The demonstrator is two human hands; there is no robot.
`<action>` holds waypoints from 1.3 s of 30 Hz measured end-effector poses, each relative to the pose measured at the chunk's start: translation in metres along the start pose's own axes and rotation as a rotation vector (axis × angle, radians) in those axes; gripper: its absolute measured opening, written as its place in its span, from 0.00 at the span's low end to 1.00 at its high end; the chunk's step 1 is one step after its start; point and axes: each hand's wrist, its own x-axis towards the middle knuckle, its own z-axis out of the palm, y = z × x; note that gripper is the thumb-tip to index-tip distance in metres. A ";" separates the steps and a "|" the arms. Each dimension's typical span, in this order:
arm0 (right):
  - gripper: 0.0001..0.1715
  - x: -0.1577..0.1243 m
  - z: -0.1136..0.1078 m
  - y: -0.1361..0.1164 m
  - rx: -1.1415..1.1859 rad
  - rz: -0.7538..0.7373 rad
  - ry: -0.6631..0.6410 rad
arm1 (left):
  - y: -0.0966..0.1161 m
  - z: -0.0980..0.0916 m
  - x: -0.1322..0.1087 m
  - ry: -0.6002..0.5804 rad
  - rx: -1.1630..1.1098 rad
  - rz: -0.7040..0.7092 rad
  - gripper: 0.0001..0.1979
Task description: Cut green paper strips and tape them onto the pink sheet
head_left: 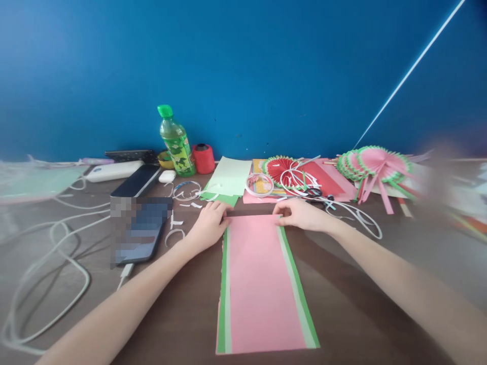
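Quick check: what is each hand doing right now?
Left hand: closed, pinching the far left corner of the pink paper.
Right hand: closed, pinching its far right corner.

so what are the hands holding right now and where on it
The pink paper strip, by its far end: the left hand holds the far left corner, the right hand the far right corner. The rest lies flat on the table.
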 end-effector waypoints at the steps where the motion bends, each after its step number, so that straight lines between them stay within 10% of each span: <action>1: 0.07 0.001 -0.001 -0.003 0.035 0.009 0.008 | -0.001 -0.002 0.001 -0.005 -0.027 -0.001 0.08; 9: 0.07 -0.002 -0.012 -0.024 0.263 -0.067 0.197 | 0.006 -0.043 0.004 0.033 -0.114 -0.063 0.06; 17: 0.05 -0.030 -0.055 -0.076 -0.188 -0.697 1.017 | 0.057 -0.115 0.004 0.882 0.072 0.311 0.06; 20: 0.08 -0.040 -0.057 -0.078 -0.358 -0.787 1.102 | 0.063 -0.121 -0.004 1.063 0.250 0.459 0.10; 29: 0.10 -0.049 0.005 -0.011 -0.357 -0.597 0.610 | 0.014 -0.039 -0.054 0.432 0.354 0.526 0.10; 39: 0.10 -0.054 0.017 0.007 -0.258 -0.453 0.376 | 0.022 -0.021 -0.053 0.224 0.238 0.378 0.12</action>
